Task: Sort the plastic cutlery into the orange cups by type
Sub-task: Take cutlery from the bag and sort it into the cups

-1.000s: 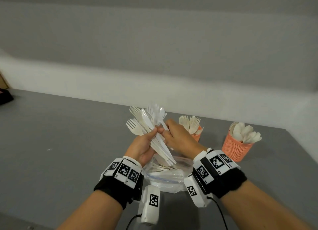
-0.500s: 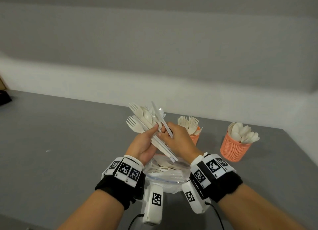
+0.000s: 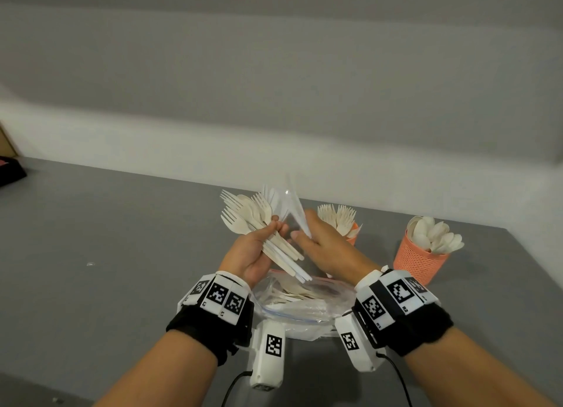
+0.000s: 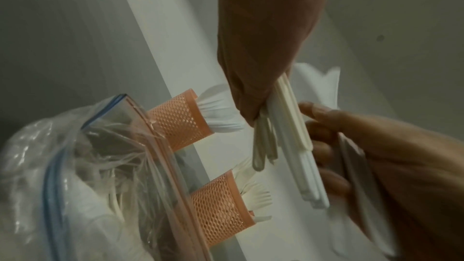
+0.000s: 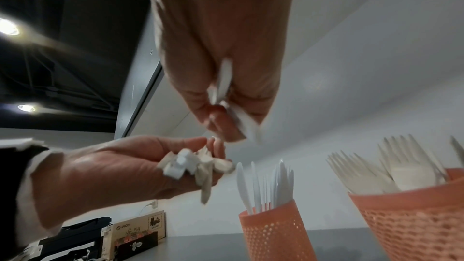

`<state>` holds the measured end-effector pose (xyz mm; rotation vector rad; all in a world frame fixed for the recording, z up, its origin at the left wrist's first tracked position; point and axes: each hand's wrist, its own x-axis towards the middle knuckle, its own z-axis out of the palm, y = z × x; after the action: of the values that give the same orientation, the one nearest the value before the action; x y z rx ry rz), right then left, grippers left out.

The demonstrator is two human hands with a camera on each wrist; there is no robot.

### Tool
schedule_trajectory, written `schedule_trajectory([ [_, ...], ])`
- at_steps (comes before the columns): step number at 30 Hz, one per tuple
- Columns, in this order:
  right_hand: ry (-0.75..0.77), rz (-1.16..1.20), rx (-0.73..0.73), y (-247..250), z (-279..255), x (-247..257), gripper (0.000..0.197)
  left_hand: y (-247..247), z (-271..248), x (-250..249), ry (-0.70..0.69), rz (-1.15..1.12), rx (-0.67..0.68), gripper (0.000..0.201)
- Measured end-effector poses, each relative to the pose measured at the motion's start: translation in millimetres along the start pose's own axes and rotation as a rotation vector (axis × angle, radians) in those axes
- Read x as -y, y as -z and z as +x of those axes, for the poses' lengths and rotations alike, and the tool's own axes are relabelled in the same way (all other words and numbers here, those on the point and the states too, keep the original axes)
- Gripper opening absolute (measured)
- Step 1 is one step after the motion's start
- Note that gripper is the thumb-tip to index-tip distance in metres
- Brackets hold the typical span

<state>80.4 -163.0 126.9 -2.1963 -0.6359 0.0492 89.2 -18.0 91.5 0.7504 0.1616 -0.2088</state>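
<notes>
My left hand [image 3: 274, 228] grips a fanned bundle of plastic forks, spoons and knives [image 3: 253, 214] above an open zip bag [image 3: 298, 303] that holds more cutlery. Just to its right, my right hand [image 3: 304, 230] pinches one clear knife [image 3: 294, 205], held apart from the bundle. The fork cup [image 3: 352, 239] stands behind my right hand, and the spoon cup [image 3: 417, 263] farther right. The head view hides the knife cup [image 5: 273, 229]; it shows beside the fork cup [image 5: 414, 223] in the right wrist view. The left wrist view shows the bundle's handles [image 4: 296, 146].
The grey table [image 3: 106, 254] ends at a white wall base behind the cups. A black object [image 3: 9, 175] lies at the far left edge. A cardboard box [image 5: 140, 231] and dark items sit far left. A small scrap [image 3: 90, 264] lies on the table.
My right hand has drawn one knife out of the bundle and moved slightly right with it. The left hand keeps its grip on the rest.
</notes>
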Motion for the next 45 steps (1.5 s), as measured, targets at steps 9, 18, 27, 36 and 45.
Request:
schedule_trajectory([
  [9, -0.002, -0.018, 0.219, 4.9, -5.7, -11.7, 0.03, 1.2, 5.4, -3.9, 0.032, -0.018, -0.076, 0.027],
  [18, -0.033, -0.058, 0.252, 10.3, -2.0, -17.0, 0.019, -0.7, 1.3, -4.0, 0.003, 0.04, -0.018, 0.04],
  [27, -0.122, 0.083, 0.383, 4.0, -5.4, -31.0, 0.018, 2.3, 3.9, -7.1, -0.07, 0.024, -0.063, 0.04],
  [36, -0.158, 0.171, 0.558, -1.0, 8.2, -47.9, 0.015, 26.7, 16.9, -43.3, -0.247, -0.173, -0.351, 0.029],
  [45, -0.116, 1.017, -0.152, -23.4, 91.8, -18.3, 0.023, 49.8, 18.9, -51.8, -0.257, 0.032, -0.25, 0.028],
])
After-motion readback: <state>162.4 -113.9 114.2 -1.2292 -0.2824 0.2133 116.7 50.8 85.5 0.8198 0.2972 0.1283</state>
